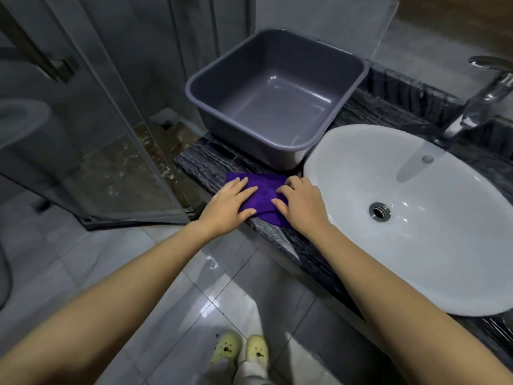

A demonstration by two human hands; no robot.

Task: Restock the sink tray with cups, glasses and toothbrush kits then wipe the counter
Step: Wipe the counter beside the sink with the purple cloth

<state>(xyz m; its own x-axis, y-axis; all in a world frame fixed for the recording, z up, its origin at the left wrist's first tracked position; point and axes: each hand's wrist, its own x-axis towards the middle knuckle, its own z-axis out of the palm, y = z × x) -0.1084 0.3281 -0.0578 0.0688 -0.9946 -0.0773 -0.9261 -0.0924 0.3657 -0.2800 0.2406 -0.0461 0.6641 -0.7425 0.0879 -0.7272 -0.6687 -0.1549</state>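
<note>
A purple cloth [263, 194] lies on the dark marble counter [202, 165] near its front edge, between the grey tub and the sink. My left hand [227, 204] presses flat on the cloth's left side, fingers spread. On the cloth's right side rests my right hand [301, 202], its fingertips curled into the fabric. Behind the cloth stands an empty grey plastic tub [277, 59]. No cups, glasses or toothbrush kits are in view.
A white oval sink [416, 245] fills the counter to the right, with a chrome tap [483, 98] behind it. A glass shower door [111, 134] stands to the left of the counter. Below are grey floor tiles and my yellow slippers [240, 348].
</note>
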